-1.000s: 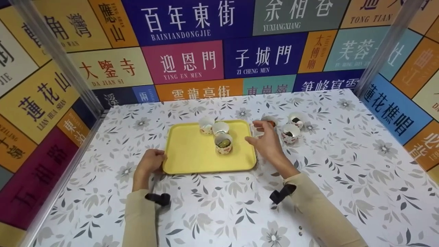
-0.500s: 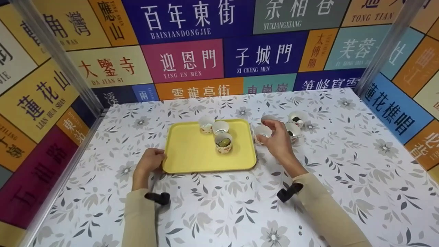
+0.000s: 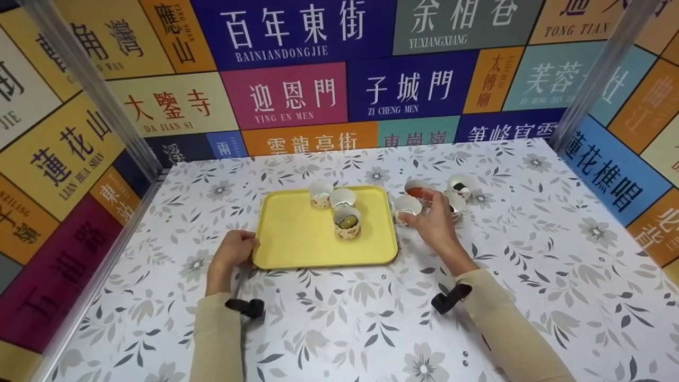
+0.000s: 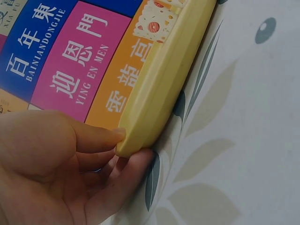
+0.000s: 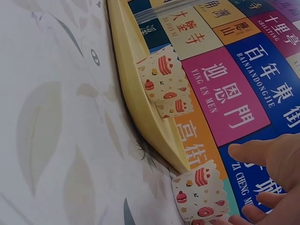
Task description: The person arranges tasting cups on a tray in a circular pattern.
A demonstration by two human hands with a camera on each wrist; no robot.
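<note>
My left hand (image 3: 233, 252) pinches the left edge of a yellow tray (image 3: 297, 244), thumb above and fingers beneath in the left wrist view. Three patterned paper cups stand on the tray; the front cup (image 3: 347, 229) holds a greenish round thing. Just off the tray's right edge stands another paper cup (image 3: 407, 212), with my right hand (image 3: 437, 223) beside it. The right thumb (image 5: 243, 152) is spread away from this cup in the right wrist view. Whether the other fingers touch it is hard to tell. What lies deep inside this cup is hidden.
Behind the right hand a paper cup (image 3: 415, 190) holds something orange-red. Farther right, a cup (image 3: 460, 185) has a dark thing inside, and another cup (image 3: 457, 202) is partly covered by the hand. A floral cloth (image 3: 329, 329) covers the table; printed panels (image 3: 286, 95) rise behind.
My right hand has shifted right from the tray's edge, and the paper cup beside the tray shows now. Its fingers have dropped a little, baring the orange-red contents behind. Left hand and tray stay put.
</note>
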